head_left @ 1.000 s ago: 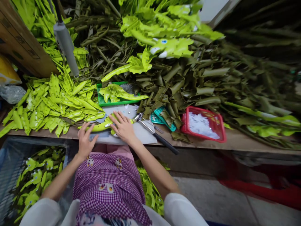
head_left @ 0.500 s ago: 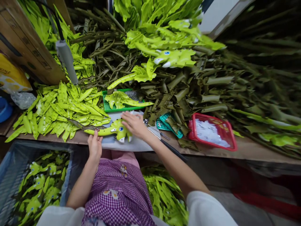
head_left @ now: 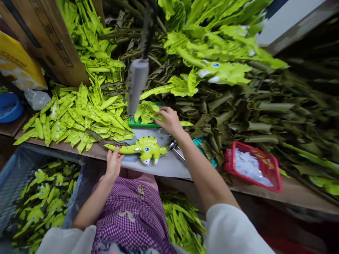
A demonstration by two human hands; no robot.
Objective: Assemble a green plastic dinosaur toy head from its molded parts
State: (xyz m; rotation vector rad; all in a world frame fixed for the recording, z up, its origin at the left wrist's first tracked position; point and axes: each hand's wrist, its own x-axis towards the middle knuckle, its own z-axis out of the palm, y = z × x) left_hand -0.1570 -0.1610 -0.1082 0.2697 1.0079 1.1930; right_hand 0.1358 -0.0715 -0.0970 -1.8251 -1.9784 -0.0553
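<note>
A lime-green toy dinosaur head [head_left: 149, 150] with a blue eye and white horn tips lies on the pale work surface. Its long narrow end is pinched between the thumb and fingers of my left hand [head_left: 113, 162]. My right hand [head_left: 171, 121] is over the green tray [head_left: 135, 122], fingers bent down against a lime-green plastic shell [head_left: 145, 111] that lies across it. What the right fingertips grip, if anything, is hidden. A grey electric screwdriver [head_left: 137, 83] hangs upright just left of that shell. Below my right wrist lies a metal rod tool [head_left: 178, 151].
Lime-green strips [head_left: 87, 113] are heaped on the left, dark olive pieces [head_left: 227, 106] on the right. A red basket [head_left: 277, 176] holds small white pieces. Painted heads fill a blue crate [head_left: 16, 173] at lower left. A blue bowl [head_left: 12, 114] stands at far left.
My right hand has left the dinosaur head and moved up to the green tray. The hanging screwdriver has swung right, in front of the tray. My left hand keeps its hold; the view has shifted.
</note>
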